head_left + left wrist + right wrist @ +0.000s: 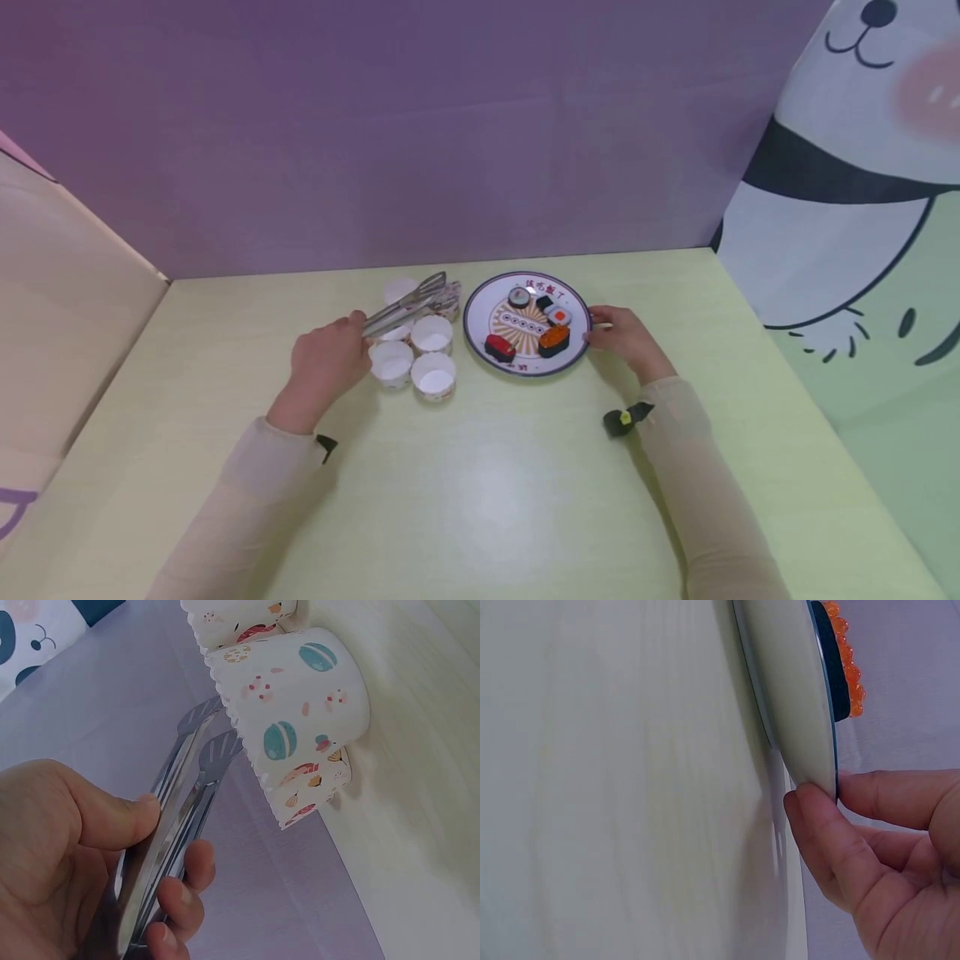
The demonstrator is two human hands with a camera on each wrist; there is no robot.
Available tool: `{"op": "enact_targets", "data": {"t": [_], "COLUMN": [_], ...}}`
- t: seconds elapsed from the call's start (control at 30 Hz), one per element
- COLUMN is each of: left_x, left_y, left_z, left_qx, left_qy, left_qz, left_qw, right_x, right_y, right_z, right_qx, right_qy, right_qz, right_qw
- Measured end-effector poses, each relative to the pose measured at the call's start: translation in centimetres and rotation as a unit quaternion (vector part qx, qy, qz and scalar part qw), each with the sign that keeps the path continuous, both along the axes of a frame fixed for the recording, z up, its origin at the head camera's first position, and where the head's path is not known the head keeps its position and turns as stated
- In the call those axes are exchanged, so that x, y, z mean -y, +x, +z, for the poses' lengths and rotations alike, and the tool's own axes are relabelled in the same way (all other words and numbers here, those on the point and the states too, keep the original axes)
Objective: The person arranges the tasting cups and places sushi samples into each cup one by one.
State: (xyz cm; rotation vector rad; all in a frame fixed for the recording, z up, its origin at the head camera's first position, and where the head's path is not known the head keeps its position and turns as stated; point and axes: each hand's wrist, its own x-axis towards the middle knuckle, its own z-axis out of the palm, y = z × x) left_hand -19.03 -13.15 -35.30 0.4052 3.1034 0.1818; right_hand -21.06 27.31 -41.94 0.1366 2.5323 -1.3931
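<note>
My left hand [326,358] grips a pair of metal tongs [169,817] with slotted ends, the thumb on one arm and the fingers curled round the other. The tong tips reach over a cluster of white paper cups [433,375], printed with macarons and dots in the left wrist view. With my right hand [626,337] I pinch the right rim of a round, blue-edged plate [478,325], thumb on top and fingers beneath. On it lie an orange roe sushi [554,341], a red-topped sushi [500,347], a small roll [518,297] and a white piece with an orange centre [558,316].
A small black piece with a yellow-green spot [618,422] shows beside the right wrist. Behind the pale table [480,500] stands a purple wall [450,150]. A panel with a cartoon bear [855,158] rises on the right.
</note>
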Motion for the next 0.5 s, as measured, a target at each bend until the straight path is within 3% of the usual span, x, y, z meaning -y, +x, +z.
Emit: {"op": "enact_targets", "data": {"t": [0.5], "left_x": [-0.16], "left_y": [0.13], "left_z": [-0.03], "left_qx": [-0.001], "left_qy": [0.005], "left_qz": [0.010], "left_qw": [0.9999], "right_x": [-0.02], "right_y": [-0.01], "right_z": [0.16], "right_qx": [0.006], "right_qy": [0.016], "right_qz": [0.000], "right_qw": [1.000]}}
